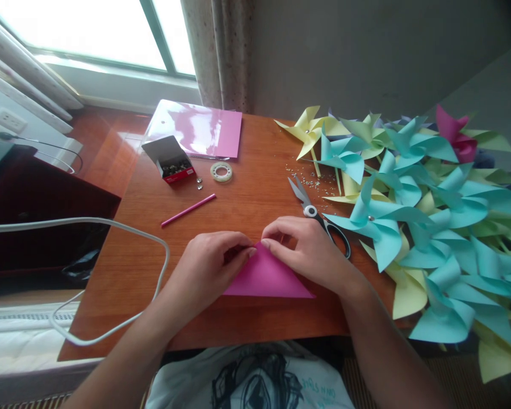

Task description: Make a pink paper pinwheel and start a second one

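As Both Hands (215,261) Meet at the Tip, Accuracy at the Corner Counts Most

Because the pink paper (266,275) comes to a point between the fingertips, the step in hand looks like lining up a fold. The sheet shows as a triangle at the near part of the worktop (264,182), its tip facing far and its long edge facing near, just in front of the person. The left hand holds the tip in a narrow pinch, thumb and forefinger together; the right hand (304,244) pinches just beside it, to the right. Whether the layers match under the fingertips is hidden.

To do this well, match the corners exactly before pressing anything, since a small slip at the tip would likely skew the whole crease. One hand should pin the tip while the other smooths from the middle of the long edge outwards, left and right, with light, even pressure. Thin paper probably creases readily, so a wrong line would be hard to take out.

Room matters too: the scissors (310,211) lie just beyond the right hand, and the white cable (167,250) loops near the left forearm. Small, level movements suit this spot and avoid brushing the blue pinwheel (377,221) at the right.
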Action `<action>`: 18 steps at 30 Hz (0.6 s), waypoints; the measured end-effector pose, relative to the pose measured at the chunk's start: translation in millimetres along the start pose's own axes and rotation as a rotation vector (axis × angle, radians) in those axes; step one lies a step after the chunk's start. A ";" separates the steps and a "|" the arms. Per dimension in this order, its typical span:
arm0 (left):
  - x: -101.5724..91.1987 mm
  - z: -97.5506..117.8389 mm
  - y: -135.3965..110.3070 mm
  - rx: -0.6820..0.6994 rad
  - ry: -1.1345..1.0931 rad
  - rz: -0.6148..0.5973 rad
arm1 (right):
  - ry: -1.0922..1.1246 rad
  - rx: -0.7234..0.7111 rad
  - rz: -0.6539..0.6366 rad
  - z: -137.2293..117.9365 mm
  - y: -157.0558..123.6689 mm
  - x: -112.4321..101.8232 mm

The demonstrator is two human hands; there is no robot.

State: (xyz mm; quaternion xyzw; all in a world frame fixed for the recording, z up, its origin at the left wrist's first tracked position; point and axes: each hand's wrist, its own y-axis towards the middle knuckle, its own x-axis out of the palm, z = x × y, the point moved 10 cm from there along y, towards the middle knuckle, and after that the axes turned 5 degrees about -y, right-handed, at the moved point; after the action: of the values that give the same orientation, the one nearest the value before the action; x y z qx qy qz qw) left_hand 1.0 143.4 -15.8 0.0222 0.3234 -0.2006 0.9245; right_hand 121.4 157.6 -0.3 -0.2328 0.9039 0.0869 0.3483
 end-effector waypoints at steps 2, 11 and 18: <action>0.1 -1.4 0.7 0.000 0.032 0.003 | -0.005 -0.015 0.010 -0.8 3.2 -0.1; -13.6 24.9 -11.1 0.080 0.445 0.213 | -0.170 -0.033 0.042 6.4 13.8 9.8; 30.1 69.0 -39.1 0.310 0.588 0.103 | -0.248 -0.032 0.044 12.0 15.3 16.3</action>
State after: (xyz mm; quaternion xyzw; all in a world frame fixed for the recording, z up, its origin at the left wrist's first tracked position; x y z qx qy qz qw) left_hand 48.0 84.9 23.9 0.2358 0.5404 -0.1855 0.7861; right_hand 110.6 169.0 -20.2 -0.2056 0.8572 0.1371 0.4518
